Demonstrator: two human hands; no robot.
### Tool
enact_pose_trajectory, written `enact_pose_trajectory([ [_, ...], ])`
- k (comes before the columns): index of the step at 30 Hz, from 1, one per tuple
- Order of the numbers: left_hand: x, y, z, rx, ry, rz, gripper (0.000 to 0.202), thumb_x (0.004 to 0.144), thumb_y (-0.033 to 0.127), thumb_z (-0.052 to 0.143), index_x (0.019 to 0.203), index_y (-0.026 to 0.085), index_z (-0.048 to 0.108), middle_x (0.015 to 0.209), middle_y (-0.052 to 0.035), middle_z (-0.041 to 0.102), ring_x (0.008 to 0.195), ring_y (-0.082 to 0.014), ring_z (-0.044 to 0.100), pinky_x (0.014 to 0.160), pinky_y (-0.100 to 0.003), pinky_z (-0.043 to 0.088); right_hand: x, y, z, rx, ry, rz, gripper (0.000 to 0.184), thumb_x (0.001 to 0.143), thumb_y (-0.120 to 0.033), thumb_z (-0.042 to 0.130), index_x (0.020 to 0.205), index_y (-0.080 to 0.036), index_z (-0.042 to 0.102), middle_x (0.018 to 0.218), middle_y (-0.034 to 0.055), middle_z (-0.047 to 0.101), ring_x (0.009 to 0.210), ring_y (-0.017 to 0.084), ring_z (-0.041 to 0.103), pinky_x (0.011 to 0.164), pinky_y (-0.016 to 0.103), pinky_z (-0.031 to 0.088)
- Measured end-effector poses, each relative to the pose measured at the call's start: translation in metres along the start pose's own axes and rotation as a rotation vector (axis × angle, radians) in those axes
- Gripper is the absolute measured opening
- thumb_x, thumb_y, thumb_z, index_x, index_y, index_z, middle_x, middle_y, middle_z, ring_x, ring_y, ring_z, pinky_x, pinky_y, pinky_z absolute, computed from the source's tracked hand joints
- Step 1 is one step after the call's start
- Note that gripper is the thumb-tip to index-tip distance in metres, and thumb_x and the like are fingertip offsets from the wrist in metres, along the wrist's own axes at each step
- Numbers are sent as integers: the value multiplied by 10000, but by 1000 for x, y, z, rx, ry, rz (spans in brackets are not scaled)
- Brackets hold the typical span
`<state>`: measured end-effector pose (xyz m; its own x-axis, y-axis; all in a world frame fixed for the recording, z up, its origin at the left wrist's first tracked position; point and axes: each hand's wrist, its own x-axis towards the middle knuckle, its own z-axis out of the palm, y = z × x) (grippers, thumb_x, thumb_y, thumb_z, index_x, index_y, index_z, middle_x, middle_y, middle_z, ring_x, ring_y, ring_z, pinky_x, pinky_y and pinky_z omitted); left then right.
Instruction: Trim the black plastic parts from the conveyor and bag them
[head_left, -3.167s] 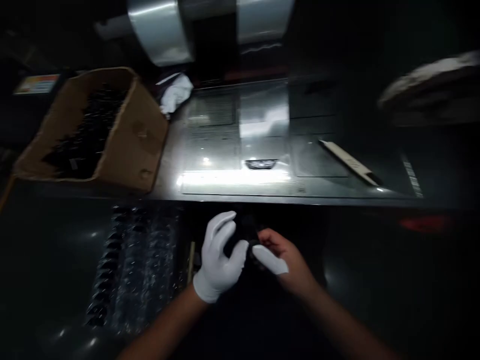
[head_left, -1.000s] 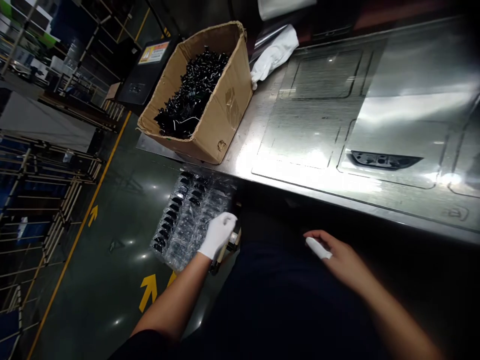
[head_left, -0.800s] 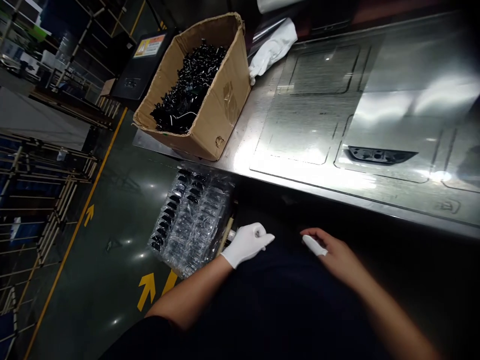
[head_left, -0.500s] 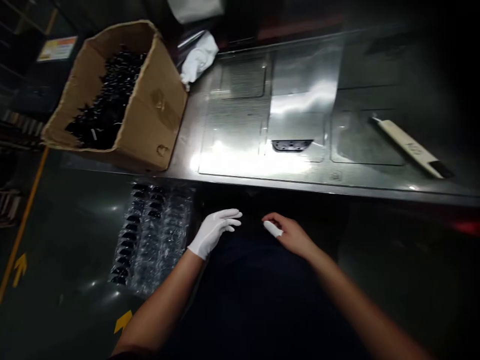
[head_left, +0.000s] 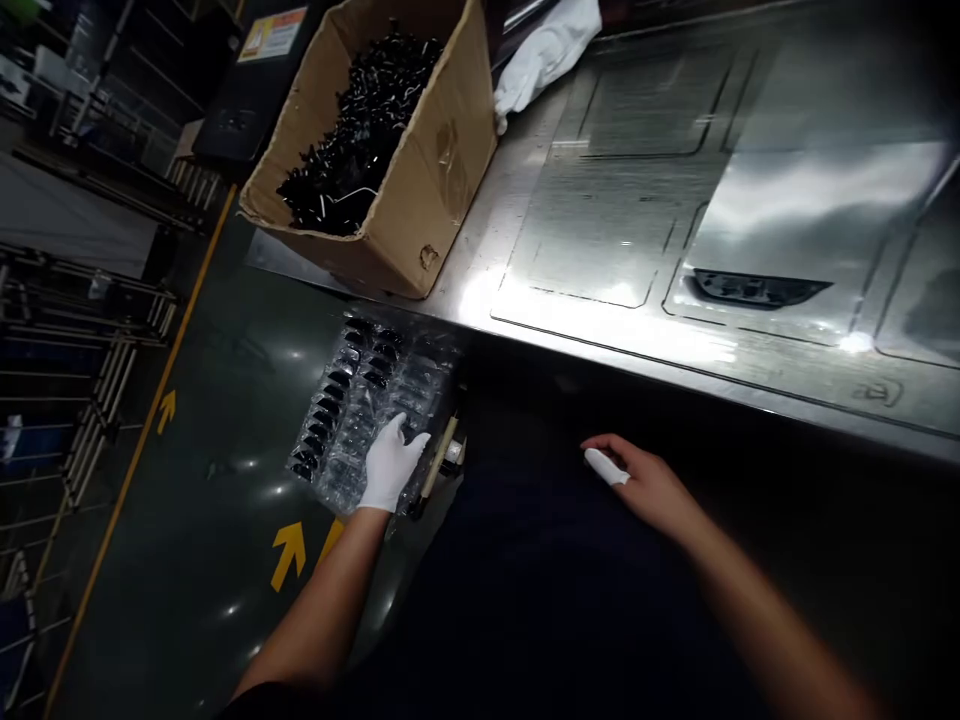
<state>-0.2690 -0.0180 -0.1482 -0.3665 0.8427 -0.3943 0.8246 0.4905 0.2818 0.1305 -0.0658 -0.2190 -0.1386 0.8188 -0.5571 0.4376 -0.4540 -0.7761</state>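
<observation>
My left hand [head_left: 391, 465], in a white glove, is over the near right side of a clear plastic tray [head_left: 349, 440]. Its thumb is apart from the fingers and nothing shows in its grasp; whether the fingertips touch the tray I cannot tell. Dark curved pieces [head_left: 322, 420] fill rows at the tray's left; the right columns look mostly clear. My right hand [head_left: 649, 485] hovers before the table edge, bare but for a white cover on one digit. Its fingers are loosely bent, with nothing visible in them. A small black plastic part [head_left: 757, 288] lies on the metal table.
A cardboard box [head_left: 420, 215] heaped with black parts [head_left: 367, 130] stands at the table's left end. Beside it lies a white glove [head_left: 547, 60]. The metal table [head_left: 585, 230] has a straight front edge. Yellow arrows [head_left: 289, 550] mark the floor; racks stand far left.
My left hand has moved left, from in front of my body to over the tray. The view has turned left, so the box and table appear farther right; the cutter is out of view.
</observation>
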Motion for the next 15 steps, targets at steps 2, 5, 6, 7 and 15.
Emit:
enact_pose_trajectory([
  [2, 9, -5, 2, 34, -20, 18, 603, 869, 445, 787, 1404, 208, 645, 1222, -121, 737, 1154, -313, 664, 1017, -400, 477, 4, -3, -3, -23, -4, -1, 343, 886, -483, 661, 1174, -308, 725, 1051, 36, 774, 856, 257, 706, 761, 366, 529],
  [5, 14, -2, 12, 45, -39, 32, 467, 915, 427, 749, 1318, 197, 694, 1267, -136, 732, 1204, -310, 652, 1088, -444, 451, 7, -7, -6, -36, 11, -11, 352, 896, -486, 651, 1195, -312, 714, 1083, 38, 769, 881, 257, 701, 796, 374, 529],
  [6, 15, -1, 15, 38, -43, 33, 420, 934, 419, 733, 1285, 192, 703, 1262, -130, 731, 1204, -301, 651, 1104, -466, 447, 7, -7, -6, -35, 20, -14, 355, 899, -488, 649, 1201, -312, 709, 1095, 39, 767, 897, 258, 701, 812, 376, 530],
  [7, 15, 0, 17, 25, -48, 32, 383, 948, 413, 722, 1256, 186, 707, 1243, -121, 732, 1193, -292, 654, 1111, -489, 448, 6, -7, -5, -32, 27, -15, 357, 900, -488, 649, 1206, -312, 705, 1104, 39, 765, 914, 259, 701, 828, 377, 531],
  [15, 19, 6, 6, -345, -17, -49, 243, 945, 380, 758, 920, 157, 666, 848, 0, 661, 755, -156, 622, 765, -339, 552, -5, 2, 9, -2, 37, 11, 338, 895, -482, 656, 1185, -320, 712, 1087, 29, 770, 931, 254, 712, 845, 369, 543],
])
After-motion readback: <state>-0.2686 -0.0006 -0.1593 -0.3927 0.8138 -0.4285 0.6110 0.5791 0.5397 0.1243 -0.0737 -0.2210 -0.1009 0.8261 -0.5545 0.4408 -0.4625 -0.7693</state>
